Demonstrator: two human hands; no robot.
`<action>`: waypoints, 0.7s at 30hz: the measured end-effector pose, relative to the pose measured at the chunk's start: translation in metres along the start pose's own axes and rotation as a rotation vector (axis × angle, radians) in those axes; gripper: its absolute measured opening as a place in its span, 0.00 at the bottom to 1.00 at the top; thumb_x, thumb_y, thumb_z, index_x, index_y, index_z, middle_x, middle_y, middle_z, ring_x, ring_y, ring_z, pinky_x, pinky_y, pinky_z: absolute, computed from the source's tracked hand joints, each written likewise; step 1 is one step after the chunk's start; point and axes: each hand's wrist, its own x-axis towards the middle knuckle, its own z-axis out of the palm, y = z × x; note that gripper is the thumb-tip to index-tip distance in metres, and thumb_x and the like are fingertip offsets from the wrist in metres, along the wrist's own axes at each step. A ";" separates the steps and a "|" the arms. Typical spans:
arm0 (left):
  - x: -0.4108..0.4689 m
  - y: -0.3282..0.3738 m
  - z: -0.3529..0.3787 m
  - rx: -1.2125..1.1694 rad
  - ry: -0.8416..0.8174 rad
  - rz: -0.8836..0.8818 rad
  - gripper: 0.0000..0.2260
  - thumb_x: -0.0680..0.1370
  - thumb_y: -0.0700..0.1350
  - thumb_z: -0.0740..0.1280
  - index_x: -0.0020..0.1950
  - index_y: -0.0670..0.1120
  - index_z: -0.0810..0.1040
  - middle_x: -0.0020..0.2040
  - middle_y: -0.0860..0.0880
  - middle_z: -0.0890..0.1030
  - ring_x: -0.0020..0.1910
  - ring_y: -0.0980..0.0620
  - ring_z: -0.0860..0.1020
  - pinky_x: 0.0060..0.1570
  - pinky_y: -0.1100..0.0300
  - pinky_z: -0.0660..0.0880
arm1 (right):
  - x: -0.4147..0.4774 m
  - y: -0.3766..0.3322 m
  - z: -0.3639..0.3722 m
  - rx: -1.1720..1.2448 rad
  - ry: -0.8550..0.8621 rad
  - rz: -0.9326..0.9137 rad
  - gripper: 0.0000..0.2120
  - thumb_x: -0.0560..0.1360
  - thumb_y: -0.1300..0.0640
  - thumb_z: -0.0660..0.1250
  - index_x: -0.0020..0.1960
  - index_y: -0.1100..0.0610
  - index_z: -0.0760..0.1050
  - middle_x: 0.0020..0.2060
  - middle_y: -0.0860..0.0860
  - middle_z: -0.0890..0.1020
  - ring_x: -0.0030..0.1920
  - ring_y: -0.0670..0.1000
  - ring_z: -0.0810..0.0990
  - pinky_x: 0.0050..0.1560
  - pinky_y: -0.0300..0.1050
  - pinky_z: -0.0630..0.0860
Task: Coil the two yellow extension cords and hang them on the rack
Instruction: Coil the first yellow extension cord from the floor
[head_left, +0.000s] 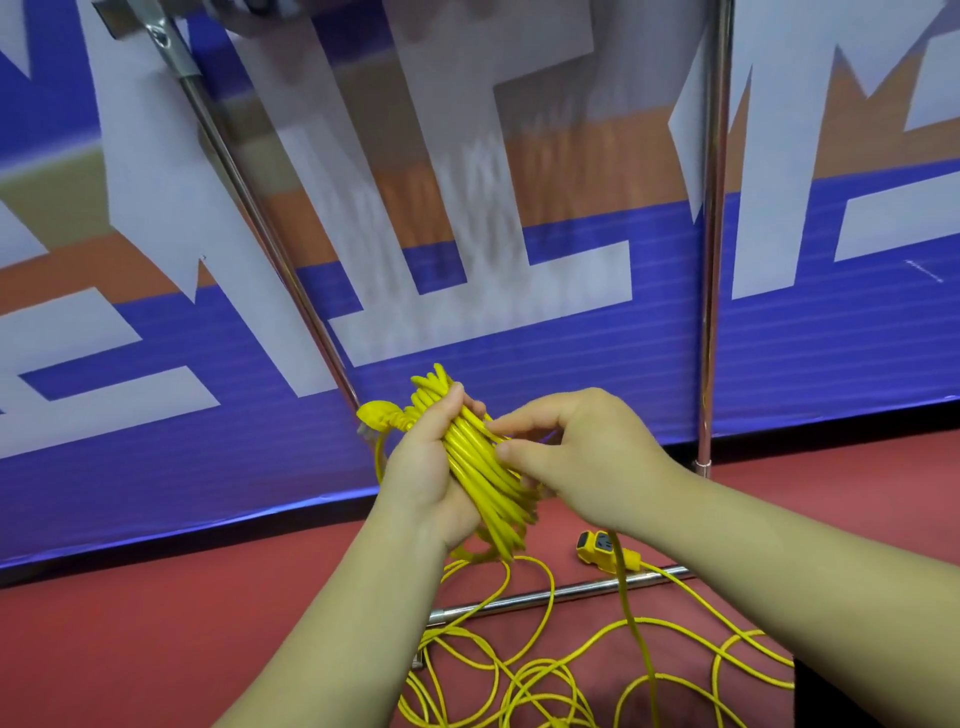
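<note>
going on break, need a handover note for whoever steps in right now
Left hand grips the coil, with the plug sticking out to the left.
Right hand pinches the coil's strands.
Loose cord and a socket block lie on the floor by the rack.
Done: one cord partly coiled.
Left: finish it, coil the rest, hang both. No cord on the rack in view.

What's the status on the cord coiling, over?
Left hand grips coiled cord. Right hand pinches its loops. Loose cord tangled on floor, over rack base bar.
</note>
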 end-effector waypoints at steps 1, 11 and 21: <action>0.003 0.007 -0.003 -0.019 0.035 0.055 0.12 0.80 0.51 0.65 0.39 0.47 0.76 0.37 0.50 0.77 0.34 0.49 0.78 0.42 0.51 0.75 | -0.002 0.000 0.001 0.046 -0.037 0.002 0.09 0.76 0.58 0.72 0.52 0.46 0.83 0.31 0.51 0.83 0.27 0.43 0.80 0.34 0.39 0.78; -0.001 0.078 -0.046 -0.256 0.137 0.370 0.15 0.82 0.48 0.64 0.36 0.48 0.71 0.30 0.55 0.72 0.28 0.58 0.74 0.39 0.60 0.75 | -0.007 0.013 -0.006 0.312 -0.348 0.176 0.03 0.80 0.63 0.65 0.53 0.58 0.73 0.34 0.54 0.81 0.30 0.51 0.77 0.34 0.44 0.76; -0.019 0.076 -0.055 0.081 0.039 0.216 0.08 0.75 0.45 0.67 0.37 0.48 0.73 0.26 0.55 0.67 0.22 0.58 0.66 0.28 0.64 0.69 | 0.012 0.030 -0.009 0.250 -0.090 0.264 0.03 0.77 0.64 0.70 0.45 0.61 0.81 0.34 0.54 0.84 0.29 0.47 0.73 0.30 0.39 0.68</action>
